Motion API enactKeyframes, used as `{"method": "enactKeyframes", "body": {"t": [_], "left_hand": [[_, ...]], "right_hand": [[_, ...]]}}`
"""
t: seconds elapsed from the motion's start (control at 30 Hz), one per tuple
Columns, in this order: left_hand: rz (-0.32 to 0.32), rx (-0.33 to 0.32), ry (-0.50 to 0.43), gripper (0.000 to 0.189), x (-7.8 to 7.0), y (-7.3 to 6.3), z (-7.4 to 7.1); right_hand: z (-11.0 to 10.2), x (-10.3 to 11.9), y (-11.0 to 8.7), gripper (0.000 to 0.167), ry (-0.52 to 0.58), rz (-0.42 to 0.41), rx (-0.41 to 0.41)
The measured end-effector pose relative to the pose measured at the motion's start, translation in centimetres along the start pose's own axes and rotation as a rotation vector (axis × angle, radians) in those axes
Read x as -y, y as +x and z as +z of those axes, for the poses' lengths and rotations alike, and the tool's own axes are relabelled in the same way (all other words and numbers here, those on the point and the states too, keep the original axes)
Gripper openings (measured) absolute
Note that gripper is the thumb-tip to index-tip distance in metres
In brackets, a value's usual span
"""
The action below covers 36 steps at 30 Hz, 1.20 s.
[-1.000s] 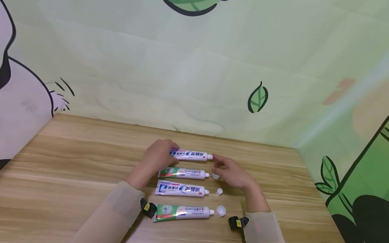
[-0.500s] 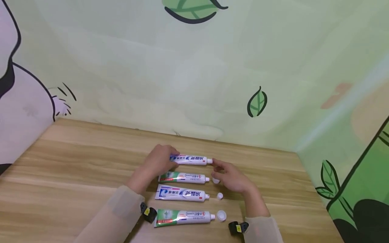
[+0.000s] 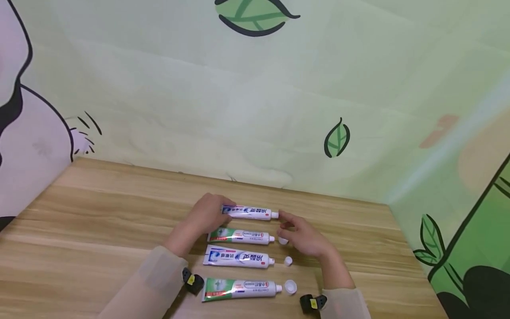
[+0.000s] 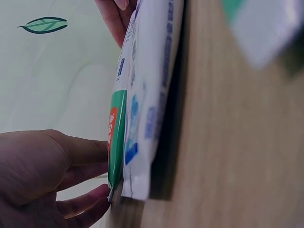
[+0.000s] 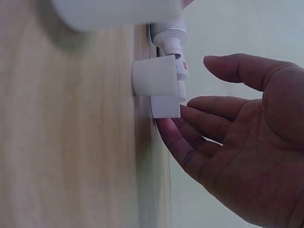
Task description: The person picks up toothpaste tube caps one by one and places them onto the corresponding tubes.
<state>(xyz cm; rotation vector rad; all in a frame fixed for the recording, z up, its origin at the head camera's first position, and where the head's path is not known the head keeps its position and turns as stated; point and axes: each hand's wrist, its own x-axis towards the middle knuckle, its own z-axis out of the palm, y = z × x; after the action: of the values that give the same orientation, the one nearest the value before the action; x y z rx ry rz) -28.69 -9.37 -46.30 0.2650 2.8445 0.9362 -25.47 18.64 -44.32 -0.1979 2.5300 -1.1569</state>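
Several toothpaste tubes lie in parallel, nozzles to the right. My left hand [image 3: 209, 212] holds the tail of the farthest blue-and-white toothpaste tube [image 3: 251, 212], thumb on its near edge and fingers on its far edge. That tube's white cap [image 3: 275, 215] is on; the index fingertip of my right hand [image 3: 307, 237] is right at its end. The right wrist view shows the right thumb standing apart from loosely stretched fingers [image 5: 213, 107]. Nearer lie a green-and-white tube [image 3: 243, 236], another blue-and-white tube [image 3: 239, 257] and another green-and-white tube [image 3: 243, 289], all three with bare nozzles.
Loose white caps stand beside the three uncapped nozzles: a wide one [image 3: 283, 241] partly behind the right hand, a small one [image 3: 288, 261], and a wide one [image 3: 290, 287] nearest. The wooden table [image 3: 119, 212] meets a printed backdrop [image 3: 179, 110] at the back and right.
The head view has tilted up a little, so everything sits lower in it. Both hands stay at the farthest toothpaste tube, with hardly any movement against the table.
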Motion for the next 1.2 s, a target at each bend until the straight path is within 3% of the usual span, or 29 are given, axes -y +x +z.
{"method": "enactKeyframes", "body": {"t": [0.23,0.5,0.7,1.2], "left_hand": [[0.025,-0.001,0.009,0.052,-0.5,-0.1,-0.3],[0.097,0.018,0.041,0.054,-1.4,-1.4,-2.3],[0.162,0.111,0.062,0.048,-2.3,-2.2,-3.5],[0.13,0.294,0.109,0.052,-3.4,-3.0,-2.6]], "right_hand": [[-1.1,-0.2,-0.2,0.061,0.034,0.013,0.008],[-1.8,0.2,-0.3,0.054,0.032,0.033,0.015],[-1.8,0.5,-0.1,0.052,-0.012,0.016,0.027],[-1.1,0.4,-0.5,0.038,-0.065,0.049,0.045]]}}
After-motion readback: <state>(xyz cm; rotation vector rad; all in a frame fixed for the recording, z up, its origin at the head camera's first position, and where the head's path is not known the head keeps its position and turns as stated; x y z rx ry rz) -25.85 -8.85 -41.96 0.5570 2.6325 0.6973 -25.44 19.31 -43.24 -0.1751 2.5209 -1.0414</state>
